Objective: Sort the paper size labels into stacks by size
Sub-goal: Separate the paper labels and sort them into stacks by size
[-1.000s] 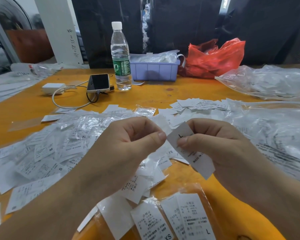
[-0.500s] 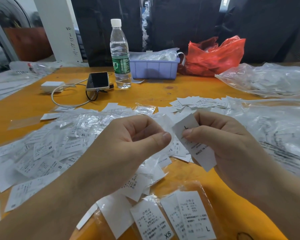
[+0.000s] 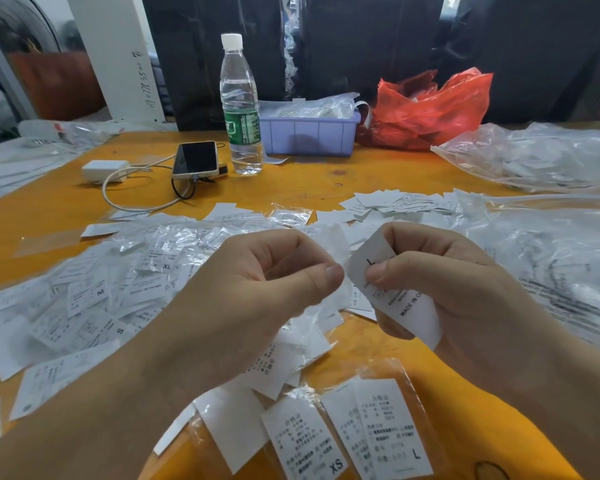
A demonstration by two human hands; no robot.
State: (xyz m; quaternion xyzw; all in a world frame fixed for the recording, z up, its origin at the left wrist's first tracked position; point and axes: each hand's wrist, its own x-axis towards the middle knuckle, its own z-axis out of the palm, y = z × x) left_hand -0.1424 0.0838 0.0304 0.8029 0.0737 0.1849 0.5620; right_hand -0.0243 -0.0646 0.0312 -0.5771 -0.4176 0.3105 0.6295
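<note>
My right hand (image 3: 458, 292) pinches a white paper label marked L (image 3: 399, 296) between thumb and fingers, above the table's middle. Beside it, my left hand (image 3: 257, 289) has thumb and curled fingers closed on a thin translucent wrapper (image 3: 331, 242) that sticks up and hangs down beneath the hand. A wide heap of loose size labels (image 3: 94, 299), many in clear sleeves, covers the left of the orange table (image 3: 326, 178). More labels (image 3: 395, 202) lie behind my hands. Near the front edge lie an XS label (image 3: 302, 441) and an L label (image 3: 392, 427).
At the back stand a water bottle (image 3: 240, 109), a phone (image 3: 196, 159) with a white charger (image 3: 104, 169) and cable, a purple bin (image 3: 307, 133) and a red plastic bag (image 3: 426, 105). Clear plastic bags (image 3: 541, 157) spread over the right side.
My right hand has drawn the L label slightly right, opening a small gap from my left thumb. Both hands sit a little higher over the table.
</note>
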